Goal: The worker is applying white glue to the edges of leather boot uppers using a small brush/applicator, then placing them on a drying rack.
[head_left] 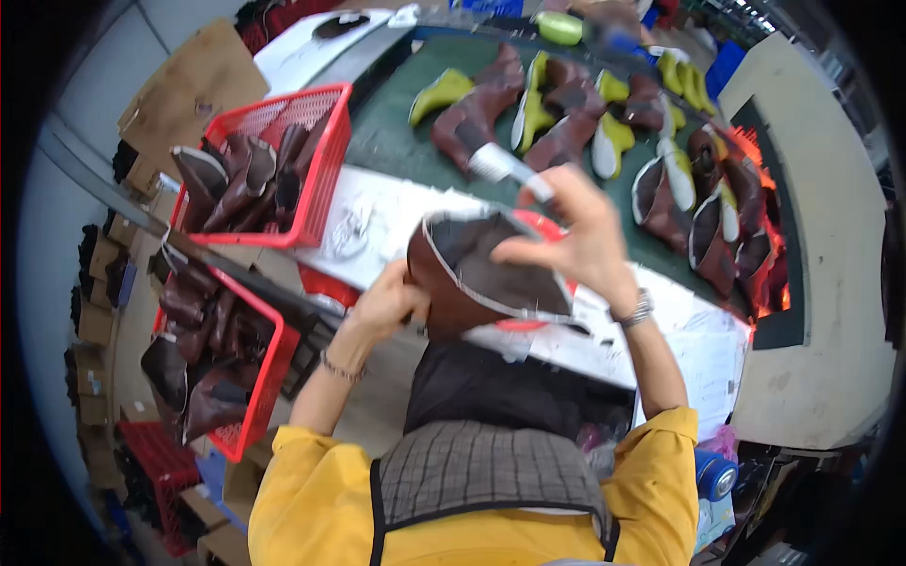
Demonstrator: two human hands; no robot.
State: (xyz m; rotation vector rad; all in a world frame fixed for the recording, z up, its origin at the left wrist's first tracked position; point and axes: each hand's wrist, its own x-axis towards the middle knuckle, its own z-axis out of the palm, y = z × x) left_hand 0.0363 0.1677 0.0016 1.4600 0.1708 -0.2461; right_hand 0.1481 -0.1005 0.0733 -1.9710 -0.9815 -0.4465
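A dark brown leather boot upper [442,300] is held up in front of me, its wide, white-edged opening showing a dark lining. My left hand [390,302] is closed on its left edge. Over the opening, my right hand [576,236] has its thumb stretched out across the dark lining. A pale strip-like thing [505,168] is at its fingers; it is blurred, and I cannot make out its kind. Beyond it, on the green conveyor belt [396,141], lies a brown boot upper [477,113]. A red round thing [540,224] is partly hidden behind my right hand.
Two red baskets [321,174] [267,377] of brown uppers stand at my left. Yellow-green shoe lasts [612,146] and more uppers lie on the belt, which runs right into a machine glowing orange [779,255]. A white paper-covered ledge [377,217] borders the belt. A blue bottle [717,476] is at lower right.
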